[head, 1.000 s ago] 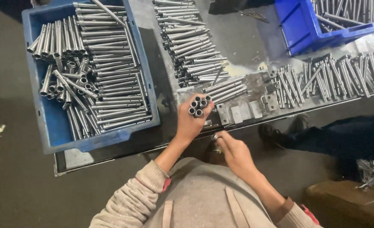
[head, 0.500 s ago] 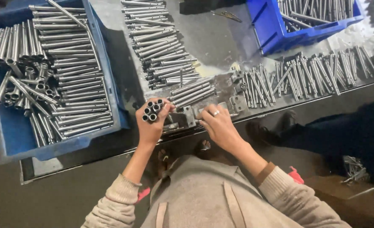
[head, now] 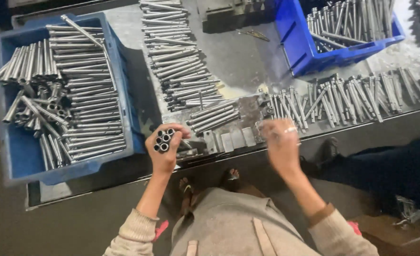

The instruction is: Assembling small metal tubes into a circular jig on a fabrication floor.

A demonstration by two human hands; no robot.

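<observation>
Steel workbench (head: 248, 61) over dark floor; left hand (head: 165, 149) grip pinches tubes (head: 163, 140), right hand (head: 281, 142) blurred, untellable.

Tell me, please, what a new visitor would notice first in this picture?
First, the left hand near the table's front edge, gripping a bundle of metal tubes end-on. Next, the big blue bin at left, full of the same tubes. The blurred right hand hovers by tubes spread along the table.

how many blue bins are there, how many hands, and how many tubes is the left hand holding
Blue bins: 2, left bin and right bin
Hands: 2, left hand and right hand
Tube ends showing in the held bundle: about 6
Total: about 10
</observation>
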